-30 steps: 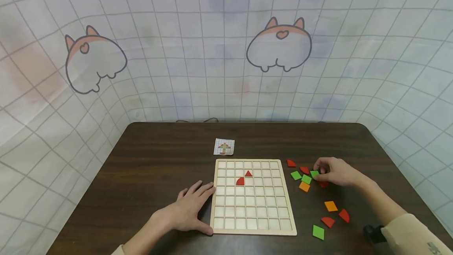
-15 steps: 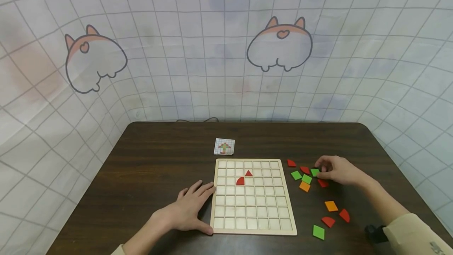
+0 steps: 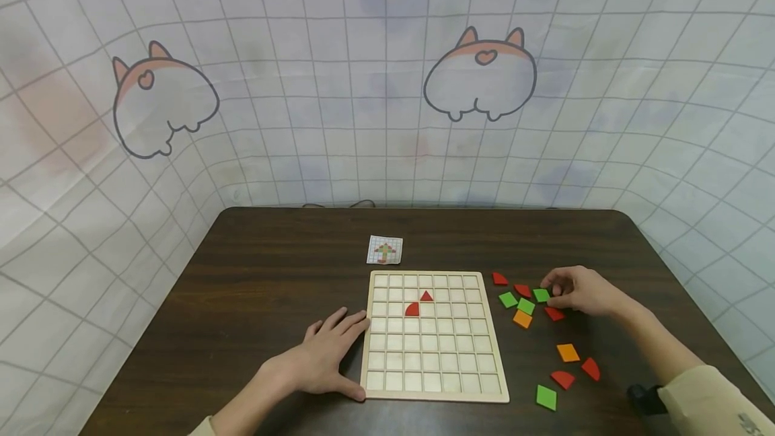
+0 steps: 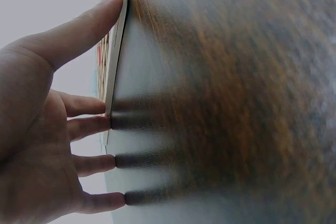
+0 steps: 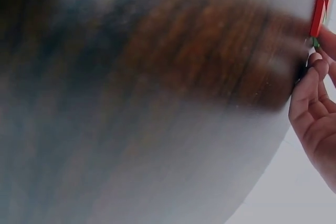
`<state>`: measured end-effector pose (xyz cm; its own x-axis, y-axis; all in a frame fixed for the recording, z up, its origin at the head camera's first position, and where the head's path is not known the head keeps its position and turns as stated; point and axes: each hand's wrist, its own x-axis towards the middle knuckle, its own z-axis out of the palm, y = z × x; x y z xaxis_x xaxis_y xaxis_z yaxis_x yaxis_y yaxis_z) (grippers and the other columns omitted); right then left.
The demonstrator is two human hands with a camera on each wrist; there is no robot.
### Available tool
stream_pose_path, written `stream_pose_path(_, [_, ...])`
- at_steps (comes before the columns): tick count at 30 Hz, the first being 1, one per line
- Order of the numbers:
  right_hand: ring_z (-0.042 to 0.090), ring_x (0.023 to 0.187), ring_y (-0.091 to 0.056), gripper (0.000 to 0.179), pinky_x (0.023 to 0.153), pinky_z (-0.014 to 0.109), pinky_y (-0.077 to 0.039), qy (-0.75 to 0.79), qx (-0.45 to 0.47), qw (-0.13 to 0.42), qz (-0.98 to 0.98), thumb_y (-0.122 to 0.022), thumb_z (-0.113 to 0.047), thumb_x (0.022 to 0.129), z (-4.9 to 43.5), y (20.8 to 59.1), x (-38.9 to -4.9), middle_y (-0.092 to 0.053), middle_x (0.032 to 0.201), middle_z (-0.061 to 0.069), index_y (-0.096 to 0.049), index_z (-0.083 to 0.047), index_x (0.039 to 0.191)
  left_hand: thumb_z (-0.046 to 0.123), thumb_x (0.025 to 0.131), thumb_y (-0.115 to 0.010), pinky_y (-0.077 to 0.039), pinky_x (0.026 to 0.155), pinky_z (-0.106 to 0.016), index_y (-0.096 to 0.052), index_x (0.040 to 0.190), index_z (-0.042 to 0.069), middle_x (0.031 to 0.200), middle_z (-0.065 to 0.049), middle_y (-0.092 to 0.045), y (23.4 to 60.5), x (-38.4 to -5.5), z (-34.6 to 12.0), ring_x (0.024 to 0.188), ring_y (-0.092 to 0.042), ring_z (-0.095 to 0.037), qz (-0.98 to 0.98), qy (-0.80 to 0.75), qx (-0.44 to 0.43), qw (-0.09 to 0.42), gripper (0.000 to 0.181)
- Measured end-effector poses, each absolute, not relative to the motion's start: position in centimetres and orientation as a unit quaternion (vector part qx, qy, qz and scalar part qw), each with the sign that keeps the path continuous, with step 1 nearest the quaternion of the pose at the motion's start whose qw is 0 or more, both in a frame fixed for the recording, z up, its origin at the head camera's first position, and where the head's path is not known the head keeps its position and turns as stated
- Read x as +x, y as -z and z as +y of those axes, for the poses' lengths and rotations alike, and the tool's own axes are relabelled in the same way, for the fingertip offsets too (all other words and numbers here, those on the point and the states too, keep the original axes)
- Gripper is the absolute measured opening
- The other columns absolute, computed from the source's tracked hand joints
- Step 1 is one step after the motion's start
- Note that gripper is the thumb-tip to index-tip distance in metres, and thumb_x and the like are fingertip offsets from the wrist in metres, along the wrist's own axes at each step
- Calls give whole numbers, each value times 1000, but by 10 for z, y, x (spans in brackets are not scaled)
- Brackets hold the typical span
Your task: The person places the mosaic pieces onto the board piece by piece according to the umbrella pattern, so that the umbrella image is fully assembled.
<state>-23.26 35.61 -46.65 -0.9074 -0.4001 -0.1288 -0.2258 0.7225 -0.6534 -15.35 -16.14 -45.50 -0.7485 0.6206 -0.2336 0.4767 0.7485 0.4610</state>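
Green tile (image 3: 541, 295), flat on a dark wooden table (image 3: 272, 254) to the right of a pale gridded board (image 3: 428, 344), at the fingertips of the person's right hand (image 3: 578, 290). That hand's fingers are bent at the tile's right edge; whether they pinch it, I cannot tell. Just beside the tile lie red quarter-circles (image 3: 554, 314), two more green squares (image 3: 526, 306) and an orange square (image 3: 523, 318). Nearer the person is a looser group: one orange, one green and two red pieces.

The board holds a red triangle (image 3: 426, 297) and, diagonally below it, a red curved piece (image 3: 412, 309). The left hand (image 3: 323, 355) is spread, holding nothing, its thumb and some fingertips touching the board's left edge. Beyond the board lies a small card (image 3: 384, 250) printed with a coloured pattern. A white checked cloth (image 3: 315, 86) with cartoon animals hangs behind.
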Motion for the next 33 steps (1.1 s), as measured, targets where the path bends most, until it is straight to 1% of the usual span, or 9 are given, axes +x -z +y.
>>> stream_pose_path(8, [15,69,-50,25,59,29,-43,315,-161,111,929,-79,-16,91,357,469,-233,-56,88,1,-70,-3,110,63,77,-83,-22,104,-76,-32,161,9,166,-10,-26,456,-154,-162,152,-14,-45,915,-190,302,187,113])
stream_pose_path(13, [17,72,-51,27,60,29,-44,315,-152,95,932,-80,-19,91,357,465,-233,-59,90,2,-70,-1,108,64,76,-83,-22,105,-75,-32,161,10,166,-10,-26,456,-154,-162,152,-15,-45,916,-187,301,189,112])
stream_pose_path(17, [18,77,-53,29,64,30,-46,316,-154,86,932,-80,-21,91,354,459,-234,-60,92,2,-70,-1,109,63,77,-83,-22,105,-75,-33,161,10,166,-10,-26,455,-153,-162,152,-15,-45,916,-189,300,189,112])
stream_pose_path(23, [19,81,-55,30,68,30,-48,317,-170,79,930,-80,-23,91,341,449,-237,-61,94,1,-70,-3,111,63,77,-83,-22,105,-75,-33,161,10,166,-10,-26,455,-153,-161,152,-15,-45,915,-191,297,194,111])
stream_pose_path(33, [16,80,-56,30,70,30,-49,317,-194,71,926,-81,-23,91,312,438,-242,-64,93,-1,-71,-2,111,64,77,-82,-22,105,-75,-33,161,10,166,-10,-26,454,-153,-161,152,-15,-44,915,-188,297,198,111])
